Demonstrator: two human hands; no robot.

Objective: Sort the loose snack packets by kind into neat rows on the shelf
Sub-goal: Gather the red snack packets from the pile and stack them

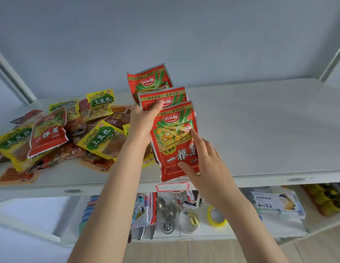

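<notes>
Three red snack packets overlap in a fanned stack over the middle of the white shelf (260, 130). My left hand (142, 126) grips the stack's left edge, thumb across the middle red packet (171, 95). The rear red packet (150, 80) sticks up behind. My right hand (205, 160) holds the front red packet (173, 141), index finger on its face and thumb near its bottom. A loose pile (60, 133) lies on the shelf's left: yellow-green packets (100, 103), another red packet (47, 131), and brown ones.
The shelf's right half is bare white surface. A red-bordered label (173, 186) is stuck on the shelf's front edge. The lower shelf holds a yellow tape roll (215, 217), metal lids, a clear jar, booklets and yellow packets at right.
</notes>
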